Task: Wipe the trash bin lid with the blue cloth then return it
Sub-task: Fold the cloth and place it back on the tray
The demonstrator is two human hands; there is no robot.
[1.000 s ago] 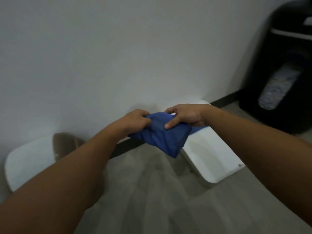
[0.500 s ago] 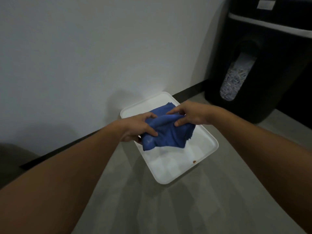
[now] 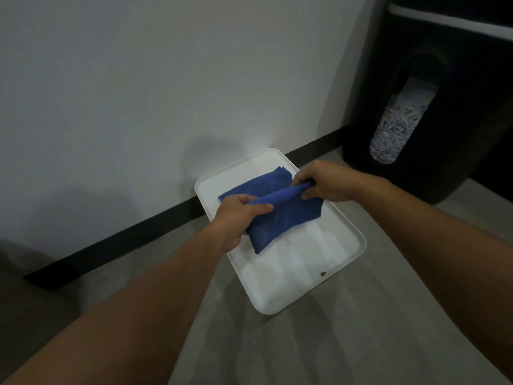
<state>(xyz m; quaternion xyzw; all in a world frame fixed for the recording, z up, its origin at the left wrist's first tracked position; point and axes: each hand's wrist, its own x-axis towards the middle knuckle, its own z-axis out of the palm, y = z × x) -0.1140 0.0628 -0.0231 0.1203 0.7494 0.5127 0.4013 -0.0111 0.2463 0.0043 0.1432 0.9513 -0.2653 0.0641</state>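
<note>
A white rectangular trash bin lid [image 3: 302,276] lies flat near the wall, with a small brown speck near its front right corner. The blue cloth [image 3: 280,215] is spread over the lid's far half, with a raised fold running across it. My left hand [image 3: 236,218] pinches the fold's left end. My right hand [image 3: 322,180] pinches its right end. Both hands hover just above the lid.
A black paper shredder [image 3: 433,107] with a window showing shredded paper stands at the right against the wall. A white wall with a black baseboard [image 3: 116,245] runs behind the lid. Grey floor lies in front.
The view swung so the lid is now centred. Both hands lowered the cloth onto the lid and moved apart, stretching the fold between them.
</note>
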